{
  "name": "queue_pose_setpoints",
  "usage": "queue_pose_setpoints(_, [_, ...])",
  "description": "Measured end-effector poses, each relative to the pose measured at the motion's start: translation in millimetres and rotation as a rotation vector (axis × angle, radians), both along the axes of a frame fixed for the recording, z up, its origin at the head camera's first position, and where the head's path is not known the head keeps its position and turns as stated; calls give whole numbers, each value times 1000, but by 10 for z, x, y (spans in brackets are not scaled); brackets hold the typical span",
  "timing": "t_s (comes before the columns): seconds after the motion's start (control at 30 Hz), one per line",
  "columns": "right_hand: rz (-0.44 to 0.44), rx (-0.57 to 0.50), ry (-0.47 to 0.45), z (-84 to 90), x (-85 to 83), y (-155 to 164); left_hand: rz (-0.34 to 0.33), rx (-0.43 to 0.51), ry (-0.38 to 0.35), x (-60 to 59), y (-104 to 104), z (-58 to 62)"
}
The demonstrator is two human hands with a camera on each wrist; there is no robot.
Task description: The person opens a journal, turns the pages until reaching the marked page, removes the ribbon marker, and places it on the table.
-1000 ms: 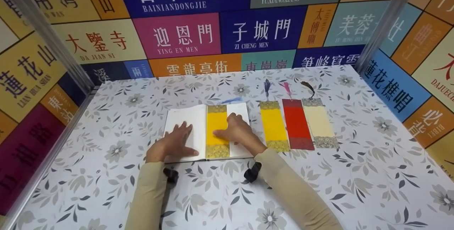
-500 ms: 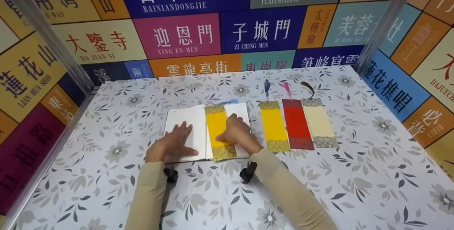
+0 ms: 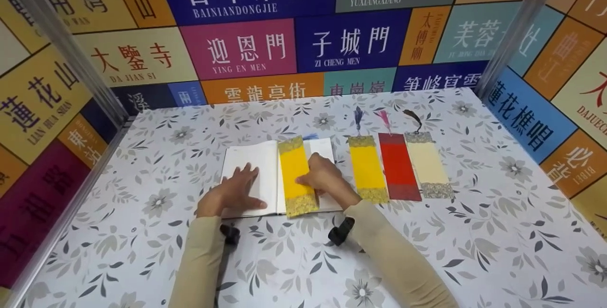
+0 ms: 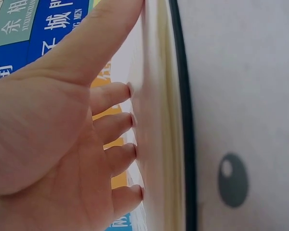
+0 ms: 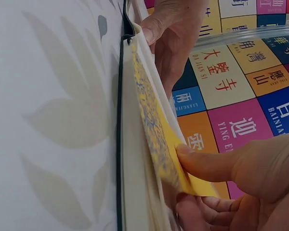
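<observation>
Leftmost, the person's left hand [image 3: 235,192] lies flat on the left page of the open notebook [image 3: 251,165], fingers straight and slightly spread, with the thumb stretched out along the near edge. The left wrist view shows the fingertips [image 4: 130,120] pressing the page, the stacked page edges and dark cover beside them. Next, a yellow bookmark [image 3: 296,175] with gold patterned ends lies along the notebook's middle, slightly tilted, its lower end reaching past the book's near edge. The right hand [image 3: 327,180] rests on the right page and pinches this bookmark's right edge; in the right wrist view the thumb [image 5: 207,163] presses on top of the yellow strip while the other fingers curl beneath it. Further right, on the floral tablecloth [image 3: 474,232], three more bookmarks lie side by side, just beside the notebook: a second yellow bookmark [image 3: 366,168], a red bookmark [image 3: 397,166] and a cream bookmark [image 3: 428,164], each with a tassel at its far end.
</observation>
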State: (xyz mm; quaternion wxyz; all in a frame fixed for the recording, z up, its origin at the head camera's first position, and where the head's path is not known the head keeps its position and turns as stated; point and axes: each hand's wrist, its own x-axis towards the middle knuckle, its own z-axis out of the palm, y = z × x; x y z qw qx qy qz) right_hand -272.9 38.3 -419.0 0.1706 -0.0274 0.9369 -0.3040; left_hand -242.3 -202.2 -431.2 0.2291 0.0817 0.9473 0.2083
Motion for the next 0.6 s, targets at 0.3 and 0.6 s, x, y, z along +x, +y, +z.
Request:
queue_pose_setpoints(0.3, [0,-156,-20,203,-51,337,-2,10,-15,5,-26,1])
queue_pose_setpoints(0.6, [-50,-133,0,433,-201,771,-12,58,-3,27,-1,16])
